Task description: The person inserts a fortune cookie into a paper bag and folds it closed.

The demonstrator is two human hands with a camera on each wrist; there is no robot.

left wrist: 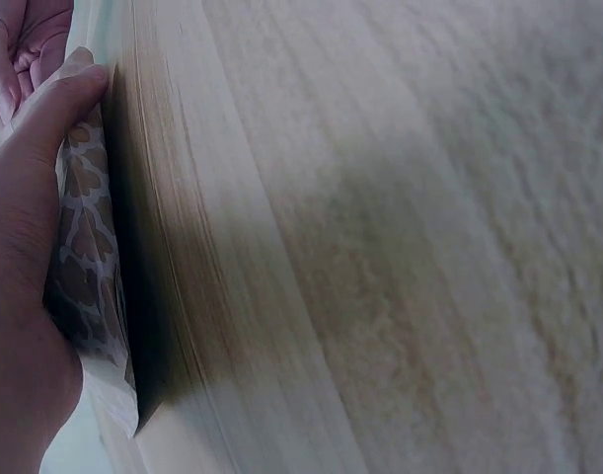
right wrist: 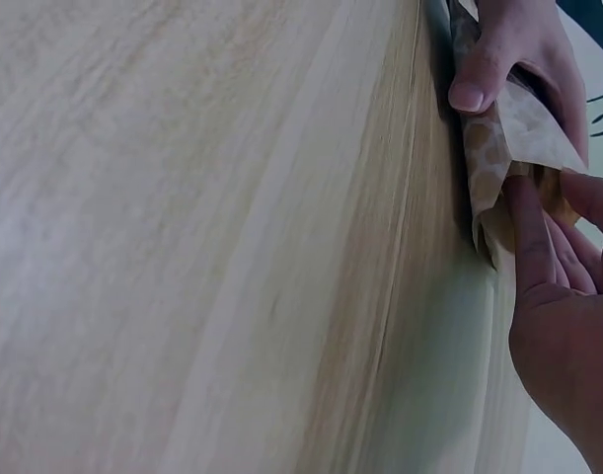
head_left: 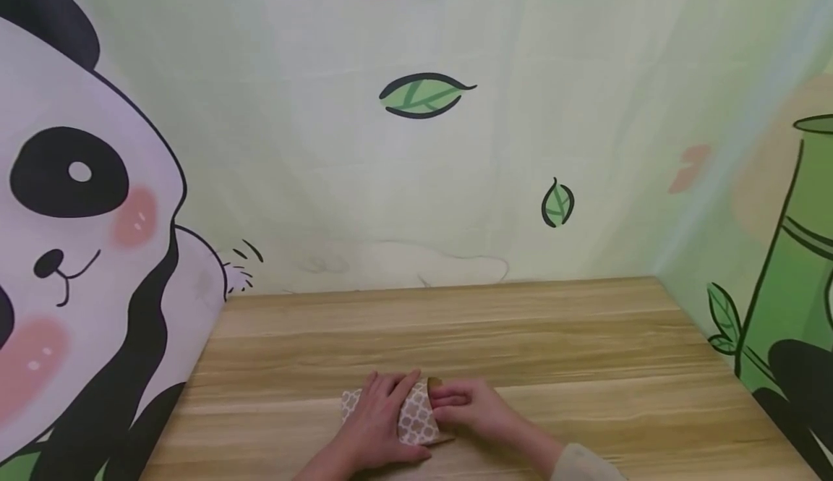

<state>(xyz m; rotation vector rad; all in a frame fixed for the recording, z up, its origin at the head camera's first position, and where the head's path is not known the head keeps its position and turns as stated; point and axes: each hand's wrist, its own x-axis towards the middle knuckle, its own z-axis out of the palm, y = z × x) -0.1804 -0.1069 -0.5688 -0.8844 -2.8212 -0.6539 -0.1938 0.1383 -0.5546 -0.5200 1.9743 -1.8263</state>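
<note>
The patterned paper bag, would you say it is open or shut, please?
Open: the paper bag gapes around fingers of the right hand.

Lit softly and evenly in the head view, muted rather than bright, from a source hard to place. Looks pale across the printed backdrop [head_left: 312, 141] beyond the left fingers [head_left: 406, 387] and right fingers [head_left: 453, 414], with a whitish streak of glare far up to their right. Looks fairly crisp on the patterned paper bag [head_left: 416, 419] under the left fingers. Looks dimmer and cooler in both wrist views. Darkens in the left wrist view to deep shadow on the tabletop [left wrist: 281, 276] just beside the left fingers; blurs into smeared patches farther right. Shows, in the right wrist view, a soft greenish sheen below the right fingers and hazy blur well left.
</note>
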